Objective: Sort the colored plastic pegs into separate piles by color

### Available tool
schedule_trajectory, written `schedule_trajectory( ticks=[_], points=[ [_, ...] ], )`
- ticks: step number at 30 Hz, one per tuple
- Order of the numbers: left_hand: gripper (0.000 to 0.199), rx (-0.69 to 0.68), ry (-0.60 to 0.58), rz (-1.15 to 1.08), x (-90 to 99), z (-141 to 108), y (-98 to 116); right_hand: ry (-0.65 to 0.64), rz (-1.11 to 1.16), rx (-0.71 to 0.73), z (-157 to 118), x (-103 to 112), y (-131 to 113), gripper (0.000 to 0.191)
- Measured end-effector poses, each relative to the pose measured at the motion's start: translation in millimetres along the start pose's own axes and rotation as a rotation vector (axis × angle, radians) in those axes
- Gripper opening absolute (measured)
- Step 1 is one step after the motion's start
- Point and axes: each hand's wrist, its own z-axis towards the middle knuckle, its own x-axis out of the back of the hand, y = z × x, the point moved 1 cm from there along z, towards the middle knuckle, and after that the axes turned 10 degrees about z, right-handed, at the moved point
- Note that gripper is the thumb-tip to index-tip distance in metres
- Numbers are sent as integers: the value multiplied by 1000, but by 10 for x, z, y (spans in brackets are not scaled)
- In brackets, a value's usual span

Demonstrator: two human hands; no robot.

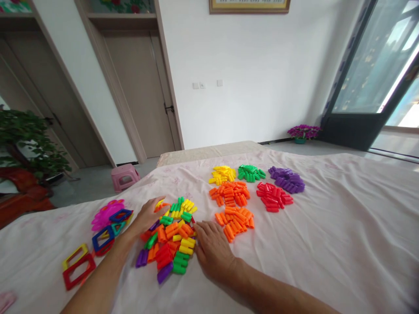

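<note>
Piles of one colour (236, 192) lay right, seemingly done, mixed heap (170, 242) left unsorted, left hand (148, 216) and right hand (214, 247) loosely curved beside it, grips unclear.

Passage lies open over cloth (334, 235) right of the red pile (274, 197); frames (77, 264) obstruct the mixed heap's (172, 230) left

Soft daylight from the glass door (366, 65), glare at right, blurry wide-angle edges.
</note>
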Motion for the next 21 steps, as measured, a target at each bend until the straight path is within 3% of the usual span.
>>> schedule_trajectory(
  ticks=[5,7,10,13,16,21],
  points=[
    [107,-166,-199,194,119,-700,-129,-48,3,41,-5,-16,10,68],
    [120,-195,-246,242,45,-984,-69,-65,-7,36,0,-33,22,72],
    [134,-203,-200,323,-194,-1256,111,-55,-32,25,5,-57,41,71],
    [117,-167,-83,358,-436,-1293,326,-37,-66,10,11,-82,61,65],
    [109,-141,-33,334,-534,-1180,527,-21,-86,-23,20,-100,83,60],
    [99,-86,-147,231,-278,-819,664,-4,-74,-53,28,-80,76,61]
  ],
)
